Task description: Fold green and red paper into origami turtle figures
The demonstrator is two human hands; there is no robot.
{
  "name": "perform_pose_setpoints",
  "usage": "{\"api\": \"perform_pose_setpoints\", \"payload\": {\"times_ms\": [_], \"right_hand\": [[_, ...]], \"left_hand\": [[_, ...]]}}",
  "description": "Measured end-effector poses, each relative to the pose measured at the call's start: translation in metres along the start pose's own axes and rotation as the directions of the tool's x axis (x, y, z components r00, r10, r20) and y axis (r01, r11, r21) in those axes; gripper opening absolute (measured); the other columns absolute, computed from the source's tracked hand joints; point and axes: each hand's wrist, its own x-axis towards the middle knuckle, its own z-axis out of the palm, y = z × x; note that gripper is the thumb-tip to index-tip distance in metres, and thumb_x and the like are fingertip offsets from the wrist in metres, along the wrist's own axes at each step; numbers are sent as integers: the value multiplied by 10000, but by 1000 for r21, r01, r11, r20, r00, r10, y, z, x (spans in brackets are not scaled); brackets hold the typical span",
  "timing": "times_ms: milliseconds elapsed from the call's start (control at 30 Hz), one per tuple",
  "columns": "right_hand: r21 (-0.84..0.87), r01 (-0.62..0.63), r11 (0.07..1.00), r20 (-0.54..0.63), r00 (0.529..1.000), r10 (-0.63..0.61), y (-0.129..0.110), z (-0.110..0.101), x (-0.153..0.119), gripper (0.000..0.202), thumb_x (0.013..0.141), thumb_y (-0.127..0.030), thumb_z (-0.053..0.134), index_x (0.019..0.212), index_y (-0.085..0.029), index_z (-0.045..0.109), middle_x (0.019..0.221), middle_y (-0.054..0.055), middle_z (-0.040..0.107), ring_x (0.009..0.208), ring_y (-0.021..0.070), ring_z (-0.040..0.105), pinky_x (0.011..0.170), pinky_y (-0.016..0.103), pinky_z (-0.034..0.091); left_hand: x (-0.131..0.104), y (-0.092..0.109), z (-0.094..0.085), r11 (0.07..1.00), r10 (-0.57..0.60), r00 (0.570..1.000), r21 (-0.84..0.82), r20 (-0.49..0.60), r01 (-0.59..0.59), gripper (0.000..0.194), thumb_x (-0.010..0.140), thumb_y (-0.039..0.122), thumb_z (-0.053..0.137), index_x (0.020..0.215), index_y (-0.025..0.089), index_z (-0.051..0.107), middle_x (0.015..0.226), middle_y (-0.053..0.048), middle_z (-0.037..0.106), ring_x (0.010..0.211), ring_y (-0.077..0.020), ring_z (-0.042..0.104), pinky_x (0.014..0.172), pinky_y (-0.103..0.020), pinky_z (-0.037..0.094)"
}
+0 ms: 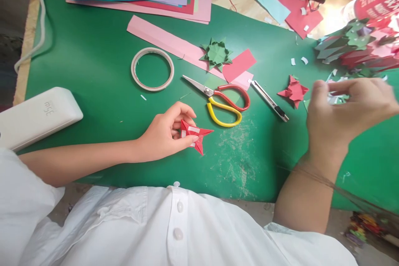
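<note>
White shirt (pixel 174 224) is filling the foreground. Left hand (pixel 168 133) is pinching a red folded star (pixel 195 135) on the green surface (pixel 93 70); its tape strips could be snagging. Right hand (pixel 339 108) is nipping a small white scrap (pixel 333 98), which may be slipping away.

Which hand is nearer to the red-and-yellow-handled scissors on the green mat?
The left hand. It holds a red folded paper star just left of the red-and-yellow-handled scissors; the right hand is farther off to their right, beyond the utility knife.
</note>
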Motion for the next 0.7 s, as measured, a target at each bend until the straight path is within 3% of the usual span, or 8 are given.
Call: {"api": "perform_pose_setpoints", "payload": {"times_ms": [67, 100, 133, 200, 300, 400, 600, 700], "right_hand": [[324, 267, 908, 40, 955, -295, -37, -11, -28, 378, 797, -416, 780, 590, -151, 606, 625, 17, 626, 661, 112, 564, 636, 379, 323], [470, 365, 804, 15, 907, -420, -57, -17, -44, 333, 879, -396, 706, 658, -163, 617, 652, 31, 632, 658, 111, 564, 622, 354, 365], [591, 441, 675, 20, 829, -559, -76, -23, -60, 256, 930, -339, 648, 735, -175, 623, 700, 41, 654, 687, 121, 585, 639, 342, 411], [724, 486, 490, 18, 697, -717, -107, -33, -89, 98, 932, -257, 637, 862, -190, 616, 801, 52, 681, 742, 143, 610, 671, 335, 466], [773, 461, 436, 100, 590, -801, -132, -42, -118, 77, 905, -228, 671, 916, -203, 599, 824, 27, 672, 765, 147, 600, 716, 343, 475], [778, 429, 459, 155, 577, -802, -137, -43, -130, 91, 894, -162, 663, 895, -206, 583, 809, -1, 661, 712, 119, 542, 680, 310, 429], [828, 246, 504, 265, 621, -738, -137, -43, -135, 111, 927, -139, 624, 875, -208, 554, 781, -22, 639, 716, 100, 558, 697, 278, 450], [745, 385, 544, 173, 676, -716, -138, -42, -138, 141, 903, -136, 656, 904, -215, 539, 793, -11, 643, 724, 115, 557, 677, 277, 450]], "left_hand": [[0, -1, 0, 996, 25, 999, 89, 39, -28, 365, 748, 226, 727, 1042, 229, 510, 830, 31, 691, 678, -88, 669, 531, -153, 487], [0, -1, 0, 990, 39, 998, 135, 56, -46, 356, 756, 231, 714, 1050, 229, 513, 817, 34, 704, 633, -76, 635, 531, -160, 468], [0, -1, 0, 982, 52, 996, 179, 71, -64, 346, 762, 231, 703, 1054, 229, 517, 809, 38, 714, 592, -64, 594, 531, -167, 451], [1, 0, 0, 965, 75, 993, 244, 93, -96, 328, 769, 229, 688, 1052, 227, 523, 794, 49, 723, 532, -46, 510, 522, -172, 420], [1, 0, 1, 950, 102, 988, 283, 114, -130, 290, 785, 235, 675, 1033, 225, 525, 754, 68, 725, 492, -39, 455, 506, -168, 397], [0, 0, 2, 948, 120, 987, 282, 110, -146, 248, 806, 250, 677, 1004, 229, 528, 726, 74, 734, 500, -49, 514, 511, -168, 405], [-2, -2, 0, 989, 70, 996, 129, 61, -77, 259, 819, 279, 730, 996, 235, 546, 802, 38, 775, 701, -125, 746, 646, -205, 557], [-2, -2, 0, 993, 69, 998, 97, -2, -68, 231, 834, 290, 739, 949, 231, 548, 787, 26, 784, 735, -143, 769, 681, -222, 590]]}}
